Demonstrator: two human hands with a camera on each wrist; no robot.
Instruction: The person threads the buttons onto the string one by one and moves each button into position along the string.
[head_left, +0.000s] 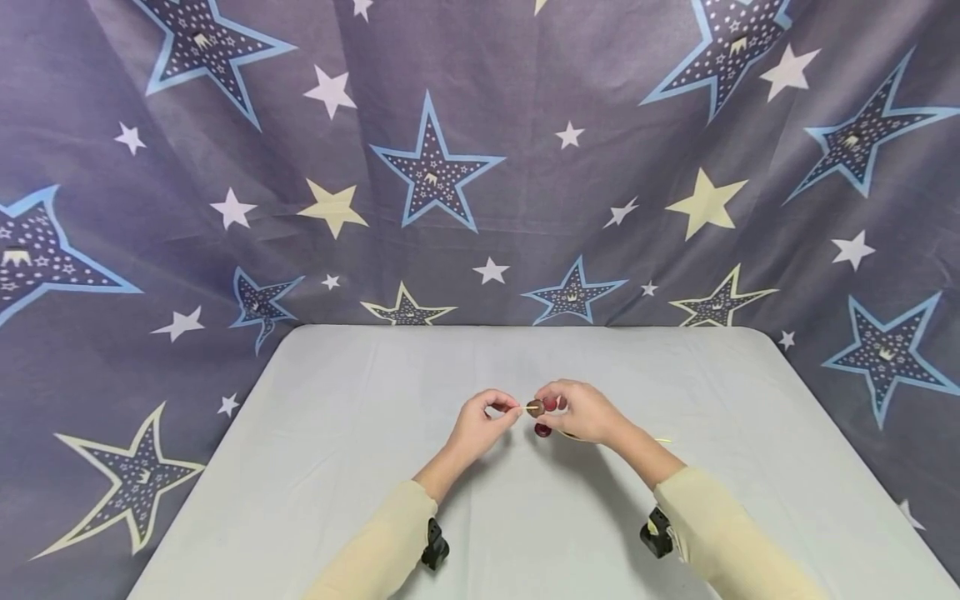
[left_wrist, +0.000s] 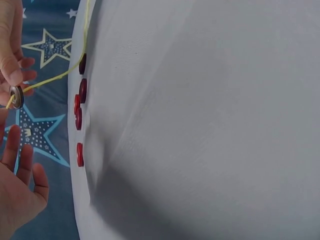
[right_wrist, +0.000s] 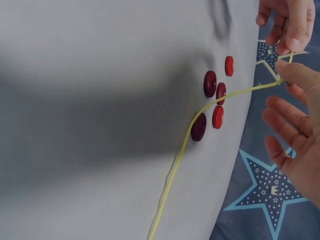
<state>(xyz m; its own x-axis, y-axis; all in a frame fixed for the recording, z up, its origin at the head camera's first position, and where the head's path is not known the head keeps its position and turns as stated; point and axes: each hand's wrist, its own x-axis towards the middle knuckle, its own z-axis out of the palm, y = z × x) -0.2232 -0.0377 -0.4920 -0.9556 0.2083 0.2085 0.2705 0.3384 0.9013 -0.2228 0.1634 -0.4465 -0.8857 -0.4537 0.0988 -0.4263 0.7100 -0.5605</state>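
Observation:
Between both hands, above the table, is a dark brown round button [left_wrist: 17, 97] with a yellow cord [right_wrist: 172, 172] running through it. My right hand [head_left: 588, 413] pinches the button at its edge between thumb and fingertips. On the other side, the thumb and fingers of my left hand [head_left: 483, 421] pinch the short end of the cord. In the right wrist view the button is mostly hidden behind the right fingers. The long part of the cord trails past the right hand and down onto the table.
Several red and dark red buttons lie close together below the hands, among them a dark red button [right_wrist: 198, 127] and a bright red button [right_wrist: 229, 66]. The cord crosses over this group. A pale cloth covers the table [head_left: 337, 467]; a star-patterned curtain [head_left: 525, 167] hangs behind.

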